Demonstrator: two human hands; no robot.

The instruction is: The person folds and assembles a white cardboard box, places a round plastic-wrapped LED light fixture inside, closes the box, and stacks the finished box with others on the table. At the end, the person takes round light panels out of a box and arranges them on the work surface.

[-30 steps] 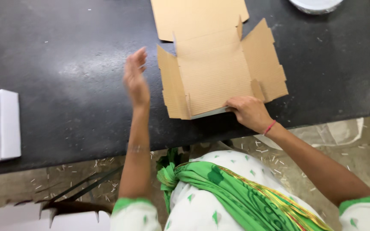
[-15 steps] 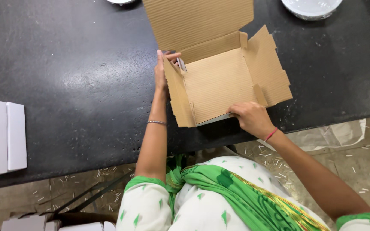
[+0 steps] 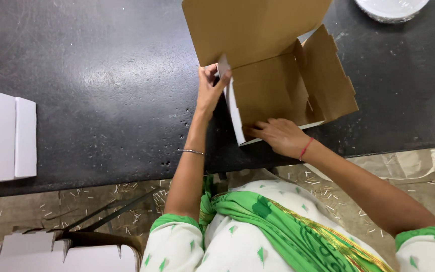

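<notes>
Pinching the small corner flap (image 3: 223,66) of the cardboard box (image 3: 283,85) with your left hand (image 3: 209,90), you are pressing your flat, open right hand (image 3: 277,135) on its near wall.

White folded boxes (image 3: 5,136) and plate (image 3: 391,8) on black table (image 3: 101,75).

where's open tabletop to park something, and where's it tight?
Widest bare patch: black table between the white folded boxes at the left edge and the left hand. Smaller patch right of the cardboard box, below the white dish. Tight around the box, where the right hand also works.
</notes>
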